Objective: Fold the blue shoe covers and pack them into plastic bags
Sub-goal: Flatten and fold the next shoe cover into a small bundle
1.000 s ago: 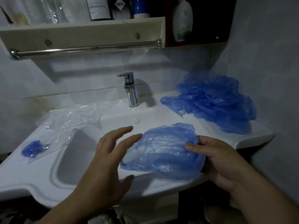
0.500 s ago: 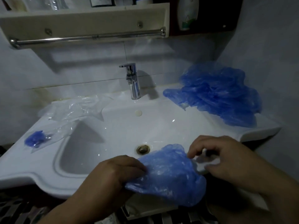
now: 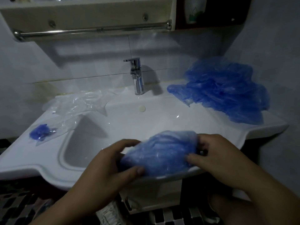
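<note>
On the sink's [image 3: 162, 117] left rim, a clear plastic bag [image 3: 55, 135] holds one folded cover [image 3: 39, 133], loose empty bags [image 3: 76, 103] lie at the sink's back left, and a pile of unfolded shoe covers [image 3: 227, 95] sits on its right rim. Compared with half a second ago, the shoe cover [image 3: 162, 153] is bunched narrower above the sink's front rim, and the right hand [image 3: 215, 161], which was then hovering over it, has closed on its right end. The left hand [image 3: 105, 168] grips the left end with curled fingers and thumb, while the right hand pinches the other end.
</note>
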Action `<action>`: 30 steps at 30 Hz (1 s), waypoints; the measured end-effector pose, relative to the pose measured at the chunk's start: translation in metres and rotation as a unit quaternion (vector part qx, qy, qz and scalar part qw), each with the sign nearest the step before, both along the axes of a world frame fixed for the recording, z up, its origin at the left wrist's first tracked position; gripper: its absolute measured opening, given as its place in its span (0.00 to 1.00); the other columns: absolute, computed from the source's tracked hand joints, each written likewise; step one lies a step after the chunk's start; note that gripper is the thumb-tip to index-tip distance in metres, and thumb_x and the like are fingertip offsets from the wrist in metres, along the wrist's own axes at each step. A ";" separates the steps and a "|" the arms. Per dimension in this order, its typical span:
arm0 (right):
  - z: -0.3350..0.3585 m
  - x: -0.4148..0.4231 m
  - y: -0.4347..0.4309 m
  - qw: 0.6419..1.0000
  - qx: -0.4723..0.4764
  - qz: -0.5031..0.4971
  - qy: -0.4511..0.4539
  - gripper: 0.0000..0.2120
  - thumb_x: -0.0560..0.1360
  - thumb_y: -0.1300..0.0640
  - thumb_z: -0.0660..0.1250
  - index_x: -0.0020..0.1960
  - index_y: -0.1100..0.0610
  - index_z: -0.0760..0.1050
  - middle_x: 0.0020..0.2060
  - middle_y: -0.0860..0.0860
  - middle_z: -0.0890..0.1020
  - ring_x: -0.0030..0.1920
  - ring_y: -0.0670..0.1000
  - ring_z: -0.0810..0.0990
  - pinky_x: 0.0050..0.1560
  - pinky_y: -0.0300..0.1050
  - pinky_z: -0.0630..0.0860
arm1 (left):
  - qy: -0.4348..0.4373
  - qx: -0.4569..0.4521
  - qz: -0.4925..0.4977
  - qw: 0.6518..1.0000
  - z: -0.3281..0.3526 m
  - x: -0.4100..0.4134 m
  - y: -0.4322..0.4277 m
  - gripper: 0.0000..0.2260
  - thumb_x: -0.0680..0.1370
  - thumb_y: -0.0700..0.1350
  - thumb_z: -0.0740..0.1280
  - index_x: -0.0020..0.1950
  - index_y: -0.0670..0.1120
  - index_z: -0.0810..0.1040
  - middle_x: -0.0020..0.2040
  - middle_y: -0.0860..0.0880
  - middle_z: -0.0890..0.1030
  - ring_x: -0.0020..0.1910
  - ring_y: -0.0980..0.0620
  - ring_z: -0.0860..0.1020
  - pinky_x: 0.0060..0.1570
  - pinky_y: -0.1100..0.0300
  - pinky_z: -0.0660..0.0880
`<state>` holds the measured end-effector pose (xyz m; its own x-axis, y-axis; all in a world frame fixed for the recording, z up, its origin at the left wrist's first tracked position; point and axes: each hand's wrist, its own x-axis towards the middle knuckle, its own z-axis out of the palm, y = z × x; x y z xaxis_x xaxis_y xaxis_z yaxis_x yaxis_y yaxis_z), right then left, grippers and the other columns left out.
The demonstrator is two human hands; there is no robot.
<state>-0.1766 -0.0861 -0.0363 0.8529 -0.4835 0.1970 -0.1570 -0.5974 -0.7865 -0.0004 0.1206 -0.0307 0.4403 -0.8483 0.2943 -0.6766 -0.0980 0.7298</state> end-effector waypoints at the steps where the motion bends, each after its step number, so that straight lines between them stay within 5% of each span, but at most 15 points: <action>1: 0.001 0.001 0.001 1.000 0.016 -0.011 0.005 0.09 0.74 0.58 0.72 0.51 0.47 0.79 0.38 0.41 0.86 0.39 0.39 0.84 0.40 0.30 0.74 | 0.046 0.004 0.030 0.998 -0.001 0.002 0.000 0.20 0.70 0.49 0.77 0.59 0.55 0.77 0.39 0.52 0.86 0.38 0.57 0.84 0.39 0.65 0.78; 5: -0.004 0.006 0.000 0.996 0.019 -0.087 0.030 0.21 0.77 0.48 0.68 0.69 0.45 0.71 0.40 0.46 0.86 0.42 0.39 0.83 0.39 0.28 0.72 | 0.040 0.033 0.123 0.991 0.001 0.001 0.000 0.17 0.73 0.45 0.73 0.59 0.55 0.74 0.32 0.53 0.84 0.31 0.61 0.81 0.32 0.71 0.71; 8: -0.007 0.012 0.002 0.991 -0.011 -0.128 0.043 0.22 0.77 0.47 0.67 0.70 0.46 0.71 0.47 0.46 0.84 0.46 0.41 0.82 0.46 0.34 0.74 | 0.021 0.061 0.167 0.984 0.000 0.001 0.000 0.17 0.75 0.48 0.71 0.62 0.55 0.72 0.31 0.55 0.84 0.31 0.61 0.81 0.36 0.68 0.74; 14: -0.010 0.019 0.007 0.985 -0.043 -0.159 0.061 0.20 0.78 0.49 0.65 0.69 0.48 0.72 0.41 0.45 0.77 0.44 0.45 0.80 0.44 0.36 0.72 | -0.002 0.068 0.232 0.970 -0.009 0.016 -0.009 0.27 0.73 0.45 0.74 0.67 0.58 0.66 0.37 0.56 0.81 0.28 0.58 0.79 0.35 0.58 0.75; 18: -0.009 0.019 0.008 0.983 -0.055 -0.163 0.069 0.19 0.78 0.51 0.65 0.68 0.49 0.74 0.43 0.47 0.81 0.47 0.47 0.81 0.50 0.40 0.75 | -0.146 -0.056 0.199 0.967 -0.014 0.001 -0.011 0.25 0.72 0.40 0.73 0.66 0.54 0.71 0.52 0.57 0.76 0.46 0.60 0.77 0.50 0.59 0.75; 20: -0.009 0.020 0.009 0.981 -0.065 -0.163 0.082 0.19 0.78 0.51 0.65 0.68 0.49 0.74 0.50 0.50 0.84 0.51 0.49 0.82 0.55 0.44 0.77 | -0.216 -0.084 0.107 0.967 -0.014 -0.019 -0.017 0.18 0.74 0.47 0.67 0.65 0.53 0.74 0.58 0.55 0.77 0.54 0.59 0.76 0.57 0.64 0.72; 23: -0.005 0.021 0.012 0.978 -0.085 -0.169 0.090 0.18 0.78 0.51 0.64 0.67 0.49 0.75 0.51 0.50 0.84 0.52 0.49 0.81 0.57 0.44 0.76 | -0.247 0.035 0.039 0.968 -0.019 -0.036 -0.027 0.26 0.76 0.62 0.53 0.70 0.54 0.73 0.67 0.54 0.76 0.63 0.54 0.77 0.65 0.64 0.69; 25: -0.004 0.021 0.014 0.976 -0.098 -0.174 0.087 0.18 0.78 0.53 0.64 0.67 0.50 0.75 0.53 0.50 0.84 0.54 0.49 0.80 0.58 0.43 0.74 | -0.218 0.123 0.038 0.967 -0.021 -0.032 -0.031 0.36 0.74 0.70 0.42 0.77 0.55 0.62 0.73 0.57 0.70 0.68 0.56 0.71 0.69 0.64 0.65; 30: -0.001 0.020 0.013 0.974 -0.064 -0.194 0.097 0.16 0.77 0.54 0.63 0.65 0.48 0.77 0.60 0.47 0.80 0.54 0.46 0.78 0.60 0.43 0.75 | -0.266 0.188 0.031 0.945 -0.026 -0.031 -0.035 0.33 0.75 0.68 0.37 0.75 0.59 0.58 0.67 0.58 0.73 0.62 0.58 0.73 0.64 0.62 0.66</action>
